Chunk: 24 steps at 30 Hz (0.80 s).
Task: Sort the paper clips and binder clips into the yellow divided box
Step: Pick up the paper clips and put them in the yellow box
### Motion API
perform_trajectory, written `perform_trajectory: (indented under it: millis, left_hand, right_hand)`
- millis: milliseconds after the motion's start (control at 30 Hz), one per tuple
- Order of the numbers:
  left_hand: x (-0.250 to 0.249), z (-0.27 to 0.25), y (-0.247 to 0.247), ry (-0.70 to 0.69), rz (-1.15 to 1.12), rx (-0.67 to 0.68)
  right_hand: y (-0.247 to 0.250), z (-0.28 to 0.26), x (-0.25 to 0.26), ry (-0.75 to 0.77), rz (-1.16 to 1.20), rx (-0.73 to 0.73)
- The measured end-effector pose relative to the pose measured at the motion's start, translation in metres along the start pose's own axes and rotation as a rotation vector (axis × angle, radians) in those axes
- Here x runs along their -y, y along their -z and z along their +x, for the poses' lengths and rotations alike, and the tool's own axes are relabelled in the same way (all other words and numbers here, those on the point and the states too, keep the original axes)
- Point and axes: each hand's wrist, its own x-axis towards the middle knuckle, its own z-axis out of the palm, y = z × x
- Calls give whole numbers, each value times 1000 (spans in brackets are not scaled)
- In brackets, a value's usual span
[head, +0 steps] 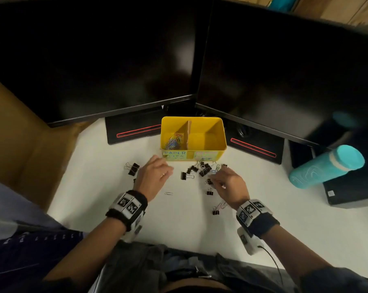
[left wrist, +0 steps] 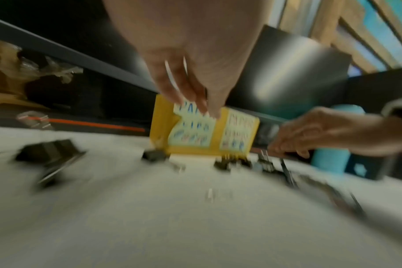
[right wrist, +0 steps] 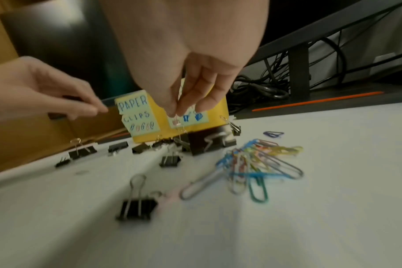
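The yellow divided box point(head: 219, 132) stands at the desk's back, with coloured paper clips point(head: 174, 140) in its left compartment; the right one looks empty. Its front labels show in the wrist views point(left wrist: 190, 130) point(right wrist: 138, 116). Black binder clips point(head: 204, 171) point(right wrist: 170, 161) lie scattered in front of it, beside a pile of coloured paper clips point(right wrist: 259, 163). My left hand point(head: 157, 163) point(left wrist: 195, 105) hovers before the box, fingers fairly straight, nothing seen in them. My right hand point(head: 216, 176) point(right wrist: 176, 113) hangs over the binder clips, fingertips pinched together; I cannot tell whether they hold anything.
Two dark monitors point(head: 115, 60) stand behind the box on black bases point(head: 134, 132). A teal bottle point(head: 327, 166) lies at the right on a black case. One silver paper clip point(head: 168, 193) and more binder clips point(head: 133, 168) lie apart on the white desk. Cables point(right wrist: 259, 88) run behind.
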Motion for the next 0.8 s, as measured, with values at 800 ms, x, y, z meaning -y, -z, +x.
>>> perform_trajectory:
  millis: [800]
  left_hand:
    - [-1, -60, -57, 105, 91, 76]
  right_hand:
    - [8, -53, -63, -235, 66, 78]
